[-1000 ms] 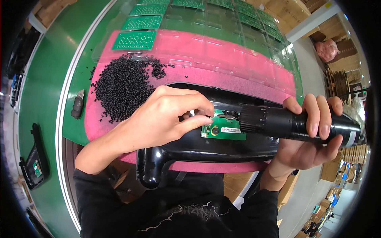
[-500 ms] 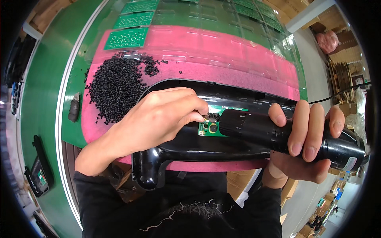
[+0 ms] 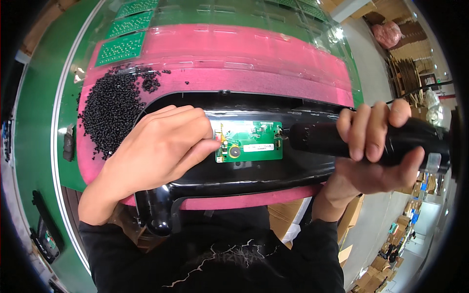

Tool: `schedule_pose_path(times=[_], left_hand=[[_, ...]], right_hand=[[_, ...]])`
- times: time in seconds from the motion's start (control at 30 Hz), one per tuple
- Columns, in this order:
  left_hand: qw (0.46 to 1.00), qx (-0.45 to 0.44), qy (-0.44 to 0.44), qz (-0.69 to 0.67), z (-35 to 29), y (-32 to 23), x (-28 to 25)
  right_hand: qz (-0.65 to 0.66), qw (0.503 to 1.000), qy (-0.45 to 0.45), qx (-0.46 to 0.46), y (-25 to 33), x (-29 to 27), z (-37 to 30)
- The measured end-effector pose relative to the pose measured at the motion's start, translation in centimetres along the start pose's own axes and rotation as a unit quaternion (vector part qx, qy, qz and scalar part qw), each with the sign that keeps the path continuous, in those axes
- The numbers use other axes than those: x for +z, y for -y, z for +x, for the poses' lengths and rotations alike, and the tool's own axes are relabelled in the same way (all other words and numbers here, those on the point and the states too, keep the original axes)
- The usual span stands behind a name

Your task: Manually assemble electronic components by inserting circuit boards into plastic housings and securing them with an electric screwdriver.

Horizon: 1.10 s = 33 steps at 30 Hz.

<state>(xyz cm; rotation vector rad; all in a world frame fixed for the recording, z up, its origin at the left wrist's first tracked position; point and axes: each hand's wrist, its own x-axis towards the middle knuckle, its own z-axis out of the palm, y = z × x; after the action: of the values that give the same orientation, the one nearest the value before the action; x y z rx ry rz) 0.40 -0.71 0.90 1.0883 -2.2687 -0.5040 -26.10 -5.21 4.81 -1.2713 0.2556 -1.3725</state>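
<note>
A green circuit board with a white label and a round dark part lies inside a glossy black plastic housing. My left hand is closed at the board's left edge, finger and thumb bent together; what they hold, if anything, is hidden. Wrapped in my right hand is a black electric screwdriver, held nearly level with its tip at the board's right edge. Whether the tip touches a screw cannot be made out. A heap of small black screws lies left of the housing.
A pink mat lies under the housing on the green table. Beyond it, a clear plastic tray has green circuit boards at its left. Another black part lies far left. A cable runs at the right.
The screwdriver's tip has left the board's left part for its right edge, uncovering the board. My left hand no longer shows the black screws at its fingertips. The whole view has shifted slightly.
</note>
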Motion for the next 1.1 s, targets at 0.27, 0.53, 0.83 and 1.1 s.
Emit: schedule_pose_path(times=[0.27,0.53,0.83,1.1], left_hand=[[0.997,0.046,0.004,-0.059,-0.9,0.7,0.8],[0.997,0.07,0.029,-0.021,-0.8,0.5,1.3],[0.998,-0.014,0.059,-0.009,-1.2,-0.2,1.3],[0.998,-0.02,0.051,-0.019,-0.9,-0.4,1.3]], right_hand=[[-0.102,0.994,-0.035,0.02,-1.2,0.6,0.4],[-0.095,0.995,-0.01,0.033,-1.5,0.5,0.5],[-0.121,0.988,0.014,0.092,-1.9,0.8,1.4],[-0.155,0.986,-0.002,0.055,-2.8,1.2,1.2]])
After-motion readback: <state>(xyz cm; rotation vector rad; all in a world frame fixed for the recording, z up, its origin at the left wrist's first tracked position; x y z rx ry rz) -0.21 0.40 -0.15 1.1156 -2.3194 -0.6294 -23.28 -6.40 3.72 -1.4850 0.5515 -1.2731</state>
